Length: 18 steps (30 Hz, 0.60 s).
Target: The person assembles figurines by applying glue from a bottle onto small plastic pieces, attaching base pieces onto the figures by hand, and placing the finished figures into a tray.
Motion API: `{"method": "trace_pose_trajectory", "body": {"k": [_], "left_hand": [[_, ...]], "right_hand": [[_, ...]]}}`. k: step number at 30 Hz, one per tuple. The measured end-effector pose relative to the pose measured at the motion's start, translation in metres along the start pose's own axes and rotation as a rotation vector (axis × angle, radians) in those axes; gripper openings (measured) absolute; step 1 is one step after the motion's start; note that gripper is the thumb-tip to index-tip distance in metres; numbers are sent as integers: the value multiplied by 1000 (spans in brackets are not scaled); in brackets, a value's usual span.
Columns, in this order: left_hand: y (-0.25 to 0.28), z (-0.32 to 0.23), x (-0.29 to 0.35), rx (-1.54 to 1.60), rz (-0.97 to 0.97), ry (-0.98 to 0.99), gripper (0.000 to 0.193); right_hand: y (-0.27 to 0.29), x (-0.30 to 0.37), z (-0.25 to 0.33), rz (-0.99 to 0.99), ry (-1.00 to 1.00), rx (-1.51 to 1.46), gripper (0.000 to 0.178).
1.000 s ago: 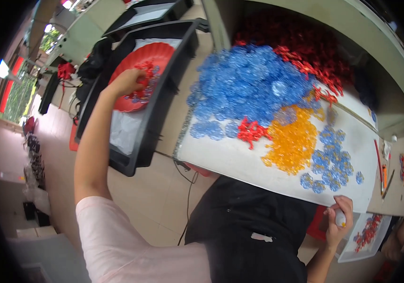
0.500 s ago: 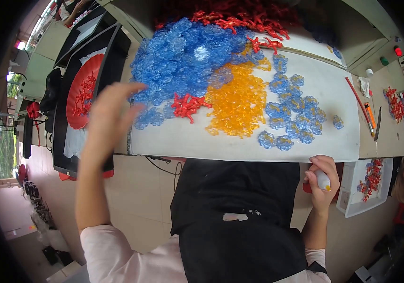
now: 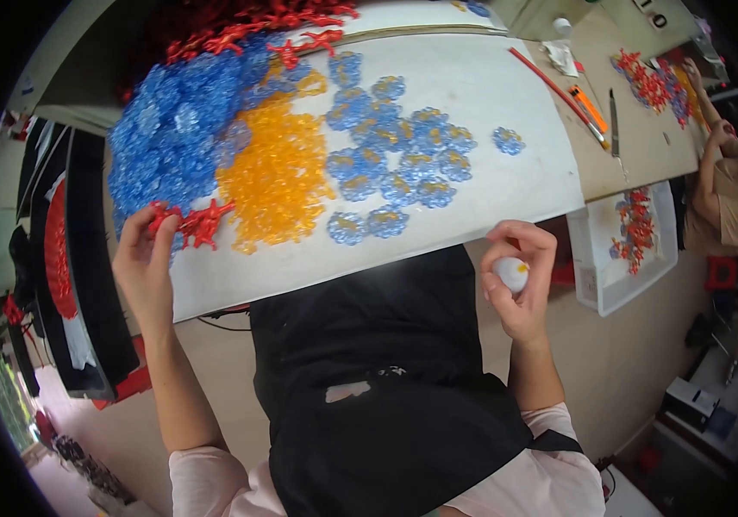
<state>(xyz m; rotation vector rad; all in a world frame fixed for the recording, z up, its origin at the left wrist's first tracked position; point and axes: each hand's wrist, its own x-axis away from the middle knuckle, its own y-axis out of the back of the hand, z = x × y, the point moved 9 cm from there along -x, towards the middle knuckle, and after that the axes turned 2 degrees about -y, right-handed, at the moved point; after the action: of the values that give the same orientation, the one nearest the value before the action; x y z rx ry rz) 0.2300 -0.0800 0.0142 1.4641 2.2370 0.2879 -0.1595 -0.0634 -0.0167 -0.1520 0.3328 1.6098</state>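
Observation:
My left hand (image 3: 146, 274) is at the table's near left, thumb and fingers closed on a red branching plastic piece at the left end of a small cluster of red pieces (image 3: 203, 226). Beyond it rises a heap of clear blue flower-shaped pieces (image 3: 166, 129); a pile of small amber pieces (image 3: 274, 177) lies to its right. Farther right, several blue flower pieces with amber centres (image 3: 399, 146) are spread on white paper (image 3: 507, 185). Just off the front edge, my right hand (image 3: 526, 297) is wrapped round a small white rounded bottle (image 3: 512, 274) with a yellow tip.
More red pieces (image 3: 257, 24) are heaped at the back. A red stick (image 3: 550, 86), an orange cutter (image 3: 589, 108) and a thin metal tool (image 3: 616, 129) lie right. A white bin (image 3: 593, 258) holds red pieces; a red dish (image 3: 59, 258) stands left. Another person's arm (image 3: 709, 172) is far right.
My left hand has come down from above the left edge onto the red pieces and closed on one. The whole view has turned and shifted. The right hand keeps the bottle.

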Motion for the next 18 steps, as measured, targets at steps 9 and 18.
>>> {"method": "trace_pose_trajectory", "body": {"k": [9,18], "left_hand": [[-170,-47,54,943,436,484,29],[-194,-49,79,988,536,594,32]], "right_hand": [[13,-3,14,123,-104,-67,36],[30,0,12,-122,-66,-399,35]]}}
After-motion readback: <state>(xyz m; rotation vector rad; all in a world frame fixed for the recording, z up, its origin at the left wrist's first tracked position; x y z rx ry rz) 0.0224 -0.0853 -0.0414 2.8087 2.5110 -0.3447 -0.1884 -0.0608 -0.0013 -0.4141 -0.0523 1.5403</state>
